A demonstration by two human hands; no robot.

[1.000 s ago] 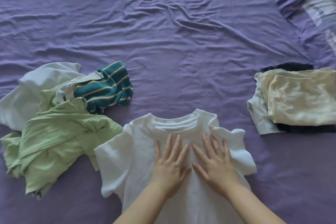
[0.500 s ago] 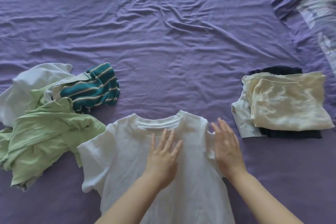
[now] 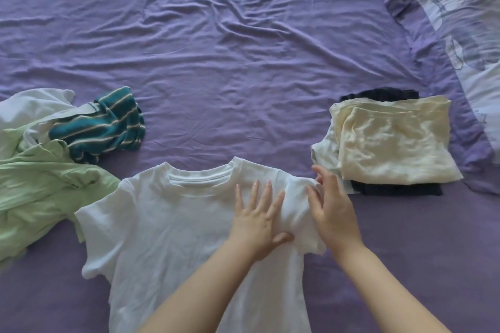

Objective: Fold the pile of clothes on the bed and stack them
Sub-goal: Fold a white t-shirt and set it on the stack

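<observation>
White T-shirt (image 3: 167,230) flat on the bed (image 3: 243,62), near edge. Left hand (image 3: 257,220) open, pressing the chest. Right hand (image 3: 331,204) open, fingers against the bunched right sleeve. Risk: the sleeve creases under the fold; right hand may nudge the folded stack (image 3: 392,143) just beside.

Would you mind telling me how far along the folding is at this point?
Done: a folded stack sits at right, cream piece on top, something dark beneath. In hand: the white T-shirt lies flat; the left hand presses it while the right hand works its sleeve. Left: the unfolded pile with the green garment and striped one.
</observation>
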